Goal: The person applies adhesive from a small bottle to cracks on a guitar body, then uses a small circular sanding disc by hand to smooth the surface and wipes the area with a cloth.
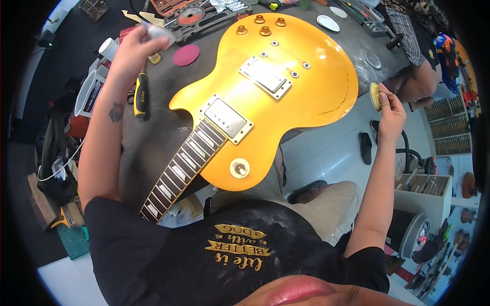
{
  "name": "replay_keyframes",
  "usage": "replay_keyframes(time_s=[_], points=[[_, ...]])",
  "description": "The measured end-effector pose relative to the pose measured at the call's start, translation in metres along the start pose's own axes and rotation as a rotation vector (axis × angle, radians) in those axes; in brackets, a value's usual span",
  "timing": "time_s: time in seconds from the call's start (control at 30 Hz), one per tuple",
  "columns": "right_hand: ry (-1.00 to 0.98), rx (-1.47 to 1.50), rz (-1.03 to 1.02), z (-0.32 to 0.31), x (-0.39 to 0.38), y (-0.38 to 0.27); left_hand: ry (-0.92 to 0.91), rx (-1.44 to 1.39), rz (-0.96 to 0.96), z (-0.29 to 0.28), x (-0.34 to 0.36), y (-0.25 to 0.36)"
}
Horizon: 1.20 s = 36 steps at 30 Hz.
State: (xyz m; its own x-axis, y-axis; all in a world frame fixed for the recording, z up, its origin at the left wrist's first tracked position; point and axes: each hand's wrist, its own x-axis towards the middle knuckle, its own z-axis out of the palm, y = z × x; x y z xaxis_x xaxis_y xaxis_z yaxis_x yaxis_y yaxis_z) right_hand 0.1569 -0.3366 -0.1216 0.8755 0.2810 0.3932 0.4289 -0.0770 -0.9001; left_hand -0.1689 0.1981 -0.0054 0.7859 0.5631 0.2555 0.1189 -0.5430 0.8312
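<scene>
A gold electric guitar (316, 66) lies across the work table in front of me, its neck (178, 168) slanting down to the left. Two metal pickups, several amber knobs and a round switch plate (239, 168) sit on its body. A thin dark broken line runs along the right edge of the top. Up at the left, my left hand (133, 51) grips a whitish object (161, 34), smeared by motion, so its kind is unclear. Beyond the guitar's right edge, my right hand (390, 116) pinches a round yellow pad (375, 97), apart from the guitar.
A yellow-black handled tool (141, 97) and a maroon disc (186, 55) lie left of the guitar. Behind it are an open tool case (204, 23) and a white disc (328, 23). White tubs (88, 94) stand at far left. Another person's arm (421, 81) rests at upper right.
</scene>
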Motion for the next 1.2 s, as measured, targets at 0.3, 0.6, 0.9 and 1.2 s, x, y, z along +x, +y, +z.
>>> replay_keyframes(time_s=[0.3,0.6,0.9,1.2], points=[[-0.154,-0.045,-0.181,0.051,-0.003,-0.053,0.079,0.552,-0.106,-0.031,-0.037,-0.101],[-0.119,-0.087,-0.104,0.057,-0.048,-0.066,0.224,0.459,0.566,0.059,-0.080,0.066],[-0.237,0.086,0.343,0.062,-0.058,-0.096,-0.764,0.309,1.170,0.192,-0.099,0.147],[-0.180,0.014,0.339,0.062,-0.035,-0.092,-1.082,0.103,0.956,0.198,-0.082,0.113]])
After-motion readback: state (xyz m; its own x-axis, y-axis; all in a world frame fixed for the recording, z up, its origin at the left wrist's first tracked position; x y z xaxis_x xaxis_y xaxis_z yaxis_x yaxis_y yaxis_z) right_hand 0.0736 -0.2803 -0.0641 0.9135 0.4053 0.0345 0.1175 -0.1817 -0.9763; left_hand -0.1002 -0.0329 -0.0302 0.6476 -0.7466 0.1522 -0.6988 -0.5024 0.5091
